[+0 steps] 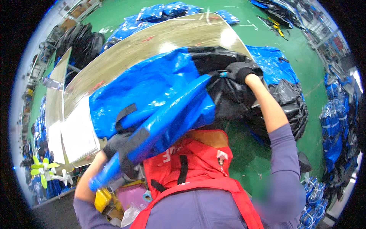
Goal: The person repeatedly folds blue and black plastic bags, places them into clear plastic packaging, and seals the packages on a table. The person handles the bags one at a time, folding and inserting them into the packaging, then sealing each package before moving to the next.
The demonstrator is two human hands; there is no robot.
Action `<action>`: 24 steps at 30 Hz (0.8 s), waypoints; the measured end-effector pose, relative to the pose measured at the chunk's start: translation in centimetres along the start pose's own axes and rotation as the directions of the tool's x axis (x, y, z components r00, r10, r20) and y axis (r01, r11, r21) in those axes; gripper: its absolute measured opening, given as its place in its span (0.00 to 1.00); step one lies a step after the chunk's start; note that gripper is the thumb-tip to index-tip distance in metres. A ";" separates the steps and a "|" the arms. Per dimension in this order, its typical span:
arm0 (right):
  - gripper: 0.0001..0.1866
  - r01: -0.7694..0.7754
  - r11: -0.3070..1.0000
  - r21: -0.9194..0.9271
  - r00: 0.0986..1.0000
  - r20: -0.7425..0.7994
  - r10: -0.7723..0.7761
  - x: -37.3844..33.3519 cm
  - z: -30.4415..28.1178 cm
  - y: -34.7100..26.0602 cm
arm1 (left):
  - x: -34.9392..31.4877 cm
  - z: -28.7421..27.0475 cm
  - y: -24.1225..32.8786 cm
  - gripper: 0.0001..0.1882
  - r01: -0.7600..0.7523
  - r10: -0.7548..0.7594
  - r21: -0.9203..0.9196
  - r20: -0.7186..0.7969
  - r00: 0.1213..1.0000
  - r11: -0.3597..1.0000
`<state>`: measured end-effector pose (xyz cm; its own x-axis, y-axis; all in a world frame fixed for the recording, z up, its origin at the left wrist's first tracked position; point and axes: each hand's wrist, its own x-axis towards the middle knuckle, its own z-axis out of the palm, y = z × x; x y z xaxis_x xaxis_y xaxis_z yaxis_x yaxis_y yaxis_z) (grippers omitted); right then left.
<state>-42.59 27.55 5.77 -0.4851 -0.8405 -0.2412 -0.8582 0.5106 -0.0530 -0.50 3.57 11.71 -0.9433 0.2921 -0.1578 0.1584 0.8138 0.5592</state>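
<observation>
A large piece of shiny blue and black coated fabric (pixel 152 82) lies across the table in front of me, with short black straps on its blue part. One blue edge is lifted into a long fold that slants toward me. My left hand (pixel 120 150), in a black glove, is closed round the near end of that fold beside a black strap. Over the black part at the far right, my right hand (pixel 240 72), also gloved, is closed. A small teal thing (pixel 223 74) sticks out of its fingers; its kind is too small to make out.
The table (pixel 118 63) has a worn, glossy top. More blue and black fabric (pixel 286 103) hangs or lies at its right. Folded blue bundles (pixel 164 11) lie on the green floor beyond it. A small green-bladed fan (pixel 44 170) stands at lower left, near a yellow object (pixel 102 199).
</observation>
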 end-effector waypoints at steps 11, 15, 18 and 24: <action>0.38 -0.162 0.987 -0.013 0.972 0.172 0.162 -0.7 -1.4 -2.0 | -19.2 9.1 -7.5 0.27 0.236 -0.929 -0.905 -0.369 -0.024 0.354; 0.42 -0.203 0.978 -0.056 0.966 0.153 0.210 -0.4 -1.6 -3.9 | -18.0 8.6 -12.5 0.39 0.712 -0.851 -0.562 -0.516 0.097 0.422; 0.44 -0.265 0.957 -0.122 0.930 0.230 0.287 -0.3 -2.0 -5.2 | -15.0 5.2 -10.2 0.34 0.993 -0.679 0.079 -0.725 0.117 0.086; 0.37 -0.171 0.879 -0.444 0.904 -0.427 -0.040 -2.6 0.7 -5.9 | -4.3 0.9 -9.9 0.27 0.626 -0.246 0.507 -0.626 0.740 0.593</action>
<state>-36.13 26.80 6.03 -0.4755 -0.8572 0.1976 -0.7463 0.5120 0.4253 2.23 -5.32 6.14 -0.9197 -0.2986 0.2551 -0.3485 0.9200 -0.1796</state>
